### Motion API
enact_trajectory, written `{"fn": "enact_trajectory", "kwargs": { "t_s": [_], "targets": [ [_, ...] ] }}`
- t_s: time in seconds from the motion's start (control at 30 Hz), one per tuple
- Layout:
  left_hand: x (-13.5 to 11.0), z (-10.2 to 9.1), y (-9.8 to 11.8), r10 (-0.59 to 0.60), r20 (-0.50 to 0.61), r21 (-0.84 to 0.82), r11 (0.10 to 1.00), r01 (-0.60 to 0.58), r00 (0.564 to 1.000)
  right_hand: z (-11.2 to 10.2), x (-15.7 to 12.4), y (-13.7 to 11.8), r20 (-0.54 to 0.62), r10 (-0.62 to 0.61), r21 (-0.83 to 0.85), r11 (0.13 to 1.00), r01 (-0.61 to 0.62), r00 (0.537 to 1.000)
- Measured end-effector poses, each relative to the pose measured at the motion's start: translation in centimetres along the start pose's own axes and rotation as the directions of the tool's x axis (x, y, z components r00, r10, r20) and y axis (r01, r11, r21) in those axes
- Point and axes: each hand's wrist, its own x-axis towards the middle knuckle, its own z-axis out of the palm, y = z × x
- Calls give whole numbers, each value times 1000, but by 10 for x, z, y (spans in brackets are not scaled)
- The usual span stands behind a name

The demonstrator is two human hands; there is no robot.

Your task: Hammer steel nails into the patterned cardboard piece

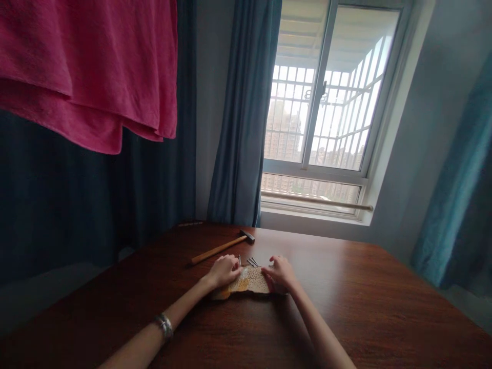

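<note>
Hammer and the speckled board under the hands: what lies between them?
In the head view, a few nails lie on the table between the hammer and the speckled board, close to the board's far edge.

Table (365,297): one. Board (251,281): one. Hands: two, left hand (225,270) and right hand (282,273), at the board's ends. Hammer (223,247): one, beyond the board, leftward. Nails (251,261): a small cluster at the board's far edge, too small to count. Bracelet (164,326): one. Pink cloth (88,66): one, high left of the board. Window (326,102): one. Curtains (242,128): three.
</note>
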Motion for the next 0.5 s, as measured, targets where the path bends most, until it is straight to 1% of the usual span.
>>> {"fn": "enact_trajectory", "kwargs": {
  "t_s": [0.07,0.13,0.23,0.37,0.5],
  "targets": [
    [-1,-2,1,34,27,-13,999,-33,999,0,-6,1,40,-31,-3,1000,31,999],
    [-1,-2,1,35,53,-41,999,-33,998,1,-13,-1,45,-52,-5,999,52,998],
    [-1,-1,1,-5,111,-98,995,16,994,2,-25,-6,27,-63,31,998,62,998],
    [1,0,-2,-55,228,-154,984,92,972,4,-37,-9,20,-53,119,992,50,998],
    [4,1,-4,-54,234,-177,979,98,971,6,-42,-9,-13,-47,145,988,48,999]
  ]
}}
